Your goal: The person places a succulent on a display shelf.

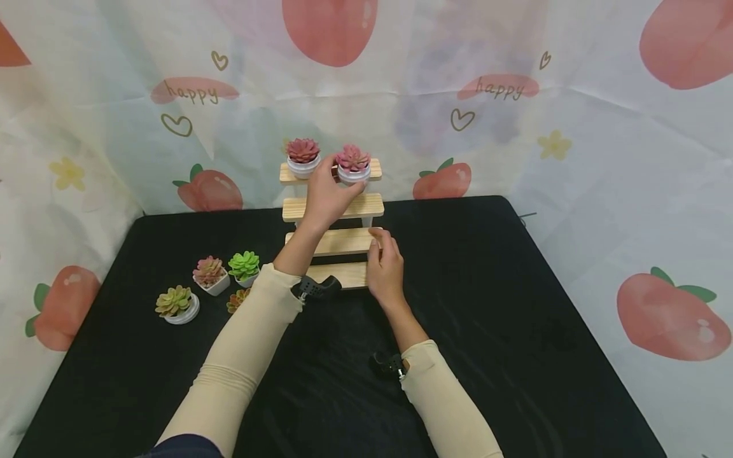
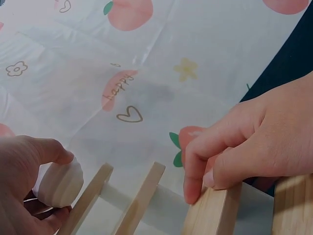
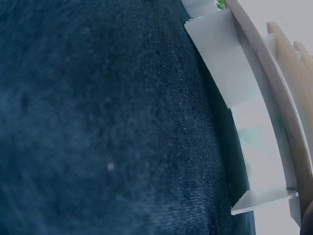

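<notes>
A tiered wooden display shelf (image 1: 342, 242) with several pale planks stands at the middle of the table. My left hand (image 1: 325, 198) grips a potted pink succulent (image 1: 353, 159) by its white ribbed pot (image 2: 61, 183), at the right end of the top plank. Beside it on that plank sits a second succulent (image 1: 303, 152), darker pink, in a round white pot. My right hand (image 1: 386, 267) pinches the right end of a lower plank (image 2: 205, 213) between thumb and fingers. The right wrist view mostly shows black cloth, with the shelf's white side supports (image 3: 225, 58) at the right.
Left of the shelf, several potted succulents stand on the black-covered table (image 1: 487, 318): a green one (image 1: 244, 264), a pinkish one (image 1: 210, 273), a yellow-green one (image 1: 176, 304) and an orange-brown one (image 1: 237, 300) partly behind my left sleeve. A peach-printed curtain (image 1: 355, 114) hangs close behind.
</notes>
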